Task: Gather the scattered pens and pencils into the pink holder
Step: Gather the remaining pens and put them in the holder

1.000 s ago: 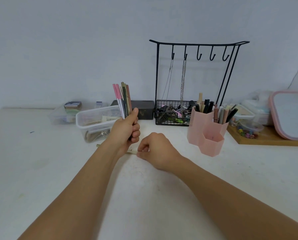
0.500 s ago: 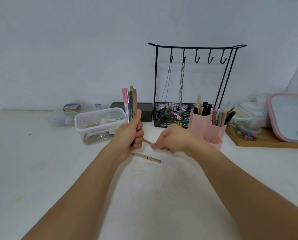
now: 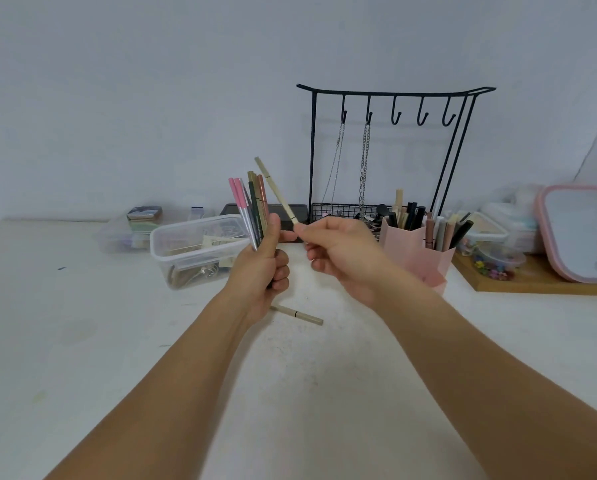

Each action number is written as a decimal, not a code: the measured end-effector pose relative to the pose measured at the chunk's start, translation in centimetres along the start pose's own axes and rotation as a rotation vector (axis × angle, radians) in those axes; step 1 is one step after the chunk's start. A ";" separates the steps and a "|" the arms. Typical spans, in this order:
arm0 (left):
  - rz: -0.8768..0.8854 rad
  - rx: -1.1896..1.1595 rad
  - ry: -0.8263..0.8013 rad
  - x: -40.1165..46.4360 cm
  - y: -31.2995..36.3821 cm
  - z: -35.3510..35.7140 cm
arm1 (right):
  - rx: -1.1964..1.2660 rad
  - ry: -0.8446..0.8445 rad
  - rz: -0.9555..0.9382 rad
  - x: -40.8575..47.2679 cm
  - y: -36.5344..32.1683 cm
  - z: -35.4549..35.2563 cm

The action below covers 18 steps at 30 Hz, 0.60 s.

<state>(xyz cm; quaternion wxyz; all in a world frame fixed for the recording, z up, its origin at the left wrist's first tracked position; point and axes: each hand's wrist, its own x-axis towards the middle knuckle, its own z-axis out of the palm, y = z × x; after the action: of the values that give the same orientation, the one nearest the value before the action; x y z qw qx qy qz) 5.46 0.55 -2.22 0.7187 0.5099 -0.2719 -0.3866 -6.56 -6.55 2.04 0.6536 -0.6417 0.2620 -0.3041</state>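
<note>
My left hand (image 3: 264,271) grips an upright bundle of pens (image 3: 252,206), pink, silver, green and brown, above the white table. My right hand (image 3: 338,251) pinches a beige pencil (image 3: 276,190) by its lower end, tilted up and left, close to the bundle. Another beige pencil (image 3: 298,314) lies flat on the table just below my left hand. The pink holder (image 3: 416,252) stands to the right of my right hand, with several pens and pencils standing in it.
A clear plastic tub (image 3: 193,251) stands left of my left hand. A black wire hook rack (image 3: 390,98) with hanging chains rises behind the holder. A wooden tray (image 3: 539,284) with small containers and a pink-rimmed lid (image 3: 581,233) sits at the right.
My right hand picked a beige pencil off the table and raised it beside the bundle in my left hand. A second beige pencil, hidden before, now lies in view on the table.
</note>
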 end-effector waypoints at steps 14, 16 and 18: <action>-0.011 0.010 -0.004 0.4 -0.4 -0.1 | -0.307 0.104 -0.289 -0.6 3.3 2.3; 0.013 0.021 0.015 0.4 -0.4 0.0 | -0.331 0.095 -0.294 -0.5 3.2 2.0; 0.025 0.040 0.030 0.5 -0.3 -0.1 | -0.354 0.053 -0.248 -0.4 3.1 1.8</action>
<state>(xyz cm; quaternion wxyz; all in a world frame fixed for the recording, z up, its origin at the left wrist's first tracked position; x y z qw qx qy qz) 5.76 0.14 -2.53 0.7170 0.5265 -0.2752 -0.3646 -5.33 -5.12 -0.98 0.4810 -0.7655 0.2476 -0.3483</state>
